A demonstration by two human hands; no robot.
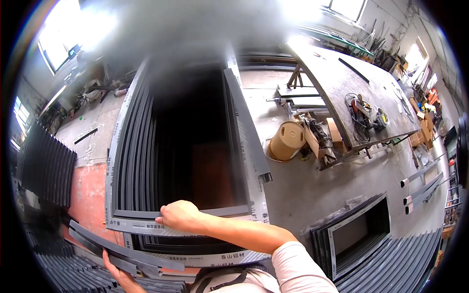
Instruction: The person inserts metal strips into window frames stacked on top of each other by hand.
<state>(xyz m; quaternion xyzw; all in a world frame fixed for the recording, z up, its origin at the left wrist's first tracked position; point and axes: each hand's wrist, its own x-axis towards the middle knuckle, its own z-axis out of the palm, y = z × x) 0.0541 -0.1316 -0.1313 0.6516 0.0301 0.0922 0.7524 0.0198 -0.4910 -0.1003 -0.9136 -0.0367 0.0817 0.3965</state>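
A stack of dark grey rectangular metal frames [132,146], faced with white printed film, stands in front of me. Across its near side lies a thin grey metal strip [224,211]. My right hand [181,217] is closed over the middle of that strip, fingers curled at the frame's inner edge. Lower left, my left hand [116,271] grips a few long grey metal profiles [105,246], held at a slant beside the stack; part of its fingers is hidden under them. Another grey profile [246,122] rests lengthwise along the stack's right side.
Ribbed piles of dark profiles lie at the left [46,163] and lower right [395,263]. A smaller frame stack [354,232] stands at right. Further off are a workbench [337,83] with power tools [361,112], a tan bucket [287,141] and cardboard boxes [334,132].
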